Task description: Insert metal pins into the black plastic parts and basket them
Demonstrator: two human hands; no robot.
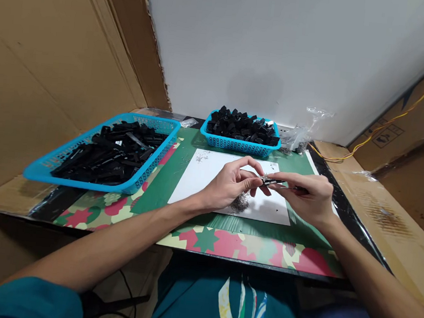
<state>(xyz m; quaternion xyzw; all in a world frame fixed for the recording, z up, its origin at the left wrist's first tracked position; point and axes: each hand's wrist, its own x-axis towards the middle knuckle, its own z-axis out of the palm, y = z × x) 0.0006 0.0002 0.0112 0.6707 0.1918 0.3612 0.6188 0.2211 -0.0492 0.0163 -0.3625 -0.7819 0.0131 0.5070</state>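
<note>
Carefully, a person's two bare hands are meeting over a worktable, the left hand (228, 186) and the right hand (311, 196) both holding one small black part (269, 182) between their fingertips. The left thumb and fingers are pinching its near end, parted only by its thickness; the right fingers are gripping it from the opposite side, nearly closed — the shadowed hollow of that palm is too dark to read. Tiny metal bits (265, 176) are glinting on top, right at the fingertips.

Below the left fingers, a heap of metal pieces (240, 204) is lying on a white sheet (190, 189), which is resting on a green mat (156, 188). Well to the left of the fingers, a large blue basket (78, 183) is holding long black pieces (111, 154). Beyond the fingertips, a smaller blue basket (236, 145) is brimming with short black pieces (237, 126) — a clear plastic bag (294, 137) is sitting just to its right.
</note>
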